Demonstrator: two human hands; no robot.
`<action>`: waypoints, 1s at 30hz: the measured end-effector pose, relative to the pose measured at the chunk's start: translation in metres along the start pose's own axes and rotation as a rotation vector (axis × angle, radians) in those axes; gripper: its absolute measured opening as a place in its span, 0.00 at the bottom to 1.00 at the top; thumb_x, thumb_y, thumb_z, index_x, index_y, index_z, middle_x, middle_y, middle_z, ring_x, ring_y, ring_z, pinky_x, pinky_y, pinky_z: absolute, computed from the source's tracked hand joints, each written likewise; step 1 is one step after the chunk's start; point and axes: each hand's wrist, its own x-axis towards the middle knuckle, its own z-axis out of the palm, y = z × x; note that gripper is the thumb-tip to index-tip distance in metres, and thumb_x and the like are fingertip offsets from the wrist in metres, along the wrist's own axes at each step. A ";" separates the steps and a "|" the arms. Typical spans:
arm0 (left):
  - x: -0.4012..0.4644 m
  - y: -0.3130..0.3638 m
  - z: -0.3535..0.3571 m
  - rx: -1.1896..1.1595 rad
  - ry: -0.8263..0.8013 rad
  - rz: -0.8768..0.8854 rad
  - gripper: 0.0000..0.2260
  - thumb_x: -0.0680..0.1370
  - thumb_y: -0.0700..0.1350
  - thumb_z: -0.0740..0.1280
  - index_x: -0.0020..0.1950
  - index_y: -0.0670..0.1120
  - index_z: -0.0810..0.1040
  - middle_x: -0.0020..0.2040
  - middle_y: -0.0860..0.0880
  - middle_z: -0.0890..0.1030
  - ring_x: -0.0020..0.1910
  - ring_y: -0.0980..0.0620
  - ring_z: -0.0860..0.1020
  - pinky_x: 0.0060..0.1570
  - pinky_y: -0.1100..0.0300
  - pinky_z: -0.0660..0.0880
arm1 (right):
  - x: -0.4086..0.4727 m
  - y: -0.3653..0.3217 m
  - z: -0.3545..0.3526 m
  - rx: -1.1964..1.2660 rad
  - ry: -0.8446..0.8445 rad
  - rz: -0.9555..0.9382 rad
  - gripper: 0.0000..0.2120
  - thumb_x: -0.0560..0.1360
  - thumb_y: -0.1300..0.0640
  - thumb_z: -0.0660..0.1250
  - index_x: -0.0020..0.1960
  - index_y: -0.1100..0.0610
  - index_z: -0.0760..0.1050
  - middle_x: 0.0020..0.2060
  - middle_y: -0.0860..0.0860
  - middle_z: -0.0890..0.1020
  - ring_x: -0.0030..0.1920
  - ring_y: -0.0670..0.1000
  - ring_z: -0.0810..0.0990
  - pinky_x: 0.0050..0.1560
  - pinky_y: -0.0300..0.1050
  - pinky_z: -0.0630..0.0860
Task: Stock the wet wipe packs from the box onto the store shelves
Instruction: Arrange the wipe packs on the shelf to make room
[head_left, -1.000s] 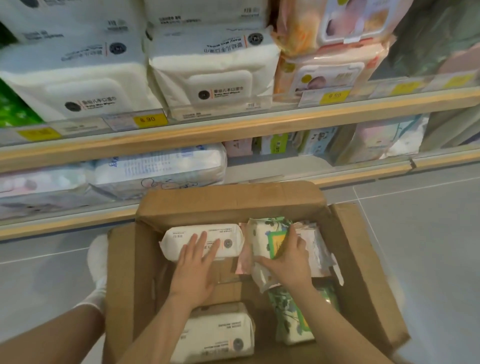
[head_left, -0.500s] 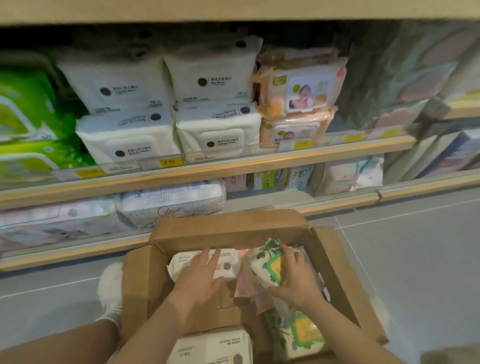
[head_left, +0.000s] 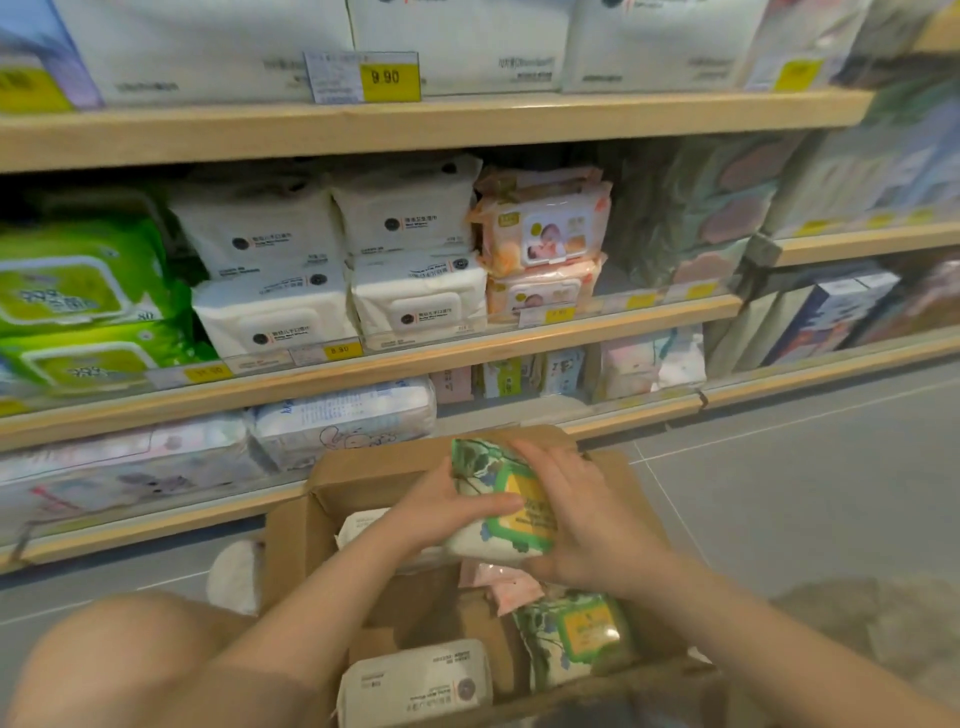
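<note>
Holding one green leaf-patterned wipe pack (head_left: 498, 499) between them, both hands are raised just above the open cardboard box (head_left: 332, 499). The left hand (head_left: 441, 506) grips the pack from its left side, thumb laid across the front and fingers curled beneath. The right hand (head_left: 587, 519) clasps the right side, fingers spread over the top edge and the yellow label. The pack is tilted, clear of the box contents and level with the far flap.

Inside the box: a white pack (head_left: 415, 686) at the near edge, a second green pack (head_left: 576, 639) near the right wall, a pink pack (head_left: 506, 587) beneath the held one, and another white pack (head_left: 358, 525) partly hidden behind the left forearm.

The box stands on the grey floor (head_left: 805, 493) in front of wooden shelves (head_left: 415, 124). On the middle shelf, white packs (head_left: 415, 306) sit stacked two high, with green packs (head_left: 78, 291) to their left and peach packs (head_left: 545, 234) to their right. Yellow price tags (head_left: 389, 77) are fixed along the shelf edges.
</note>
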 end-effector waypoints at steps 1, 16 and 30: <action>-0.001 0.002 0.000 -0.028 0.017 -0.007 0.18 0.66 0.47 0.79 0.51 0.53 0.75 0.47 0.53 0.84 0.45 0.55 0.83 0.50 0.57 0.79 | 0.000 -0.004 0.000 0.027 0.026 -0.003 0.50 0.63 0.41 0.73 0.75 0.48 0.48 0.65 0.45 0.65 0.63 0.45 0.63 0.63 0.42 0.62; 0.002 0.013 -0.015 -0.242 0.100 0.059 0.41 0.53 0.44 0.83 0.62 0.47 0.71 0.50 0.48 0.83 0.42 0.53 0.84 0.35 0.63 0.78 | 0.017 0.028 -0.006 1.263 0.001 0.628 0.49 0.55 0.61 0.80 0.70 0.49 0.60 0.56 0.53 0.79 0.51 0.55 0.83 0.51 0.53 0.80; 0.037 0.009 0.052 -0.006 -0.006 0.165 0.41 0.50 0.55 0.80 0.60 0.53 0.71 0.53 0.53 0.82 0.49 0.57 0.81 0.48 0.57 0.79 | -0.012 0.070 -0.056 0.437 -0.333 0.295 0.55 0.60 0.52 0.82 0.75 0.42 0.49 0.65 0.40 0.68 0.62 0.41 0.71 0.61 0.37 0.71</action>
